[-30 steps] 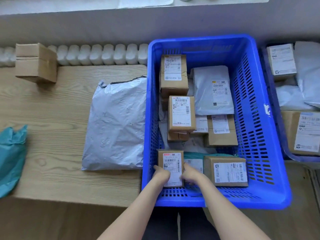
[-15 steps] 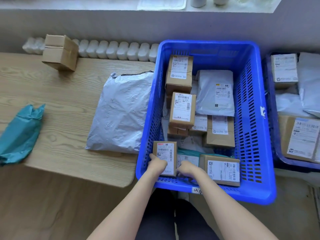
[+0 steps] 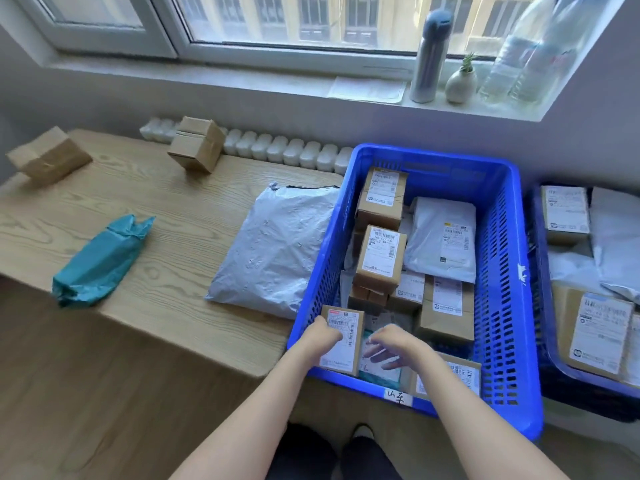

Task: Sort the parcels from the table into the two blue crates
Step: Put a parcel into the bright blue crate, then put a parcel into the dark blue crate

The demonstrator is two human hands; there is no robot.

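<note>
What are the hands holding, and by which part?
The left hand grips the small labelled brown cardboard box by its left edge; the right hand holds nothing.

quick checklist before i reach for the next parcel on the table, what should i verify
1. Small labelled box is inside the blue crate: ok, it is in the near left corner.
2. Left hand free: not ok, it grips that box's left edge.
3. Right hand free: ok, its fingers are relaxed above the crate's contents and hold nothing.
4. Parcels waiting on the table: ok, there is a grey poly mailer, a teal parcel and two cardboard boxes.
5. Nearest pick: ok, the mailer lies right beside the crate.
</note>
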